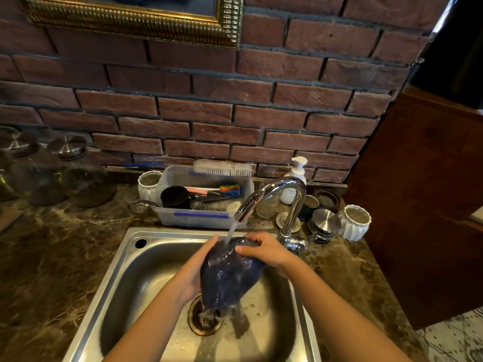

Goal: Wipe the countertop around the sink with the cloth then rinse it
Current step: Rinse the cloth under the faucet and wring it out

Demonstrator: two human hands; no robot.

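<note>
A person rinsed a dark blue cloth [230, 275] under a running tap [274, 194] at a steel sink [125, 257] set into a marbled brown tabletop [52, 257], below a brick wall [198, 113]. The two hands were close together, both on the cloth: the right hand [264, 248] gripped its upper end with curled fingers, just beside the stream of water [232, 229], while the left hand [198, 267] pressed along its side with fingers fairly straight, the thumb out of sight behind the fabric. The soaked cloth hung bunched over the basin, its lower end above the drain [205, 317], where water ran off. Judging by this, the wiping appeared to be done and the rinse under way. The risks looked modest but real: the stream struck the cloth high, near the right hand's fingers, and could splash off the wet bundle onto the freshly wiped tabletop or toward the plastic tub [203, 205] of utensils and the soap bottle [295, 178] standing near the back edge. A heavy, waterlogged cloth held mainly from the top could also slip into the basin, and lifting it out without wringing would likely drip water across the tabletop. A brush [223, 168] lay across the tub's far rim.
</note>
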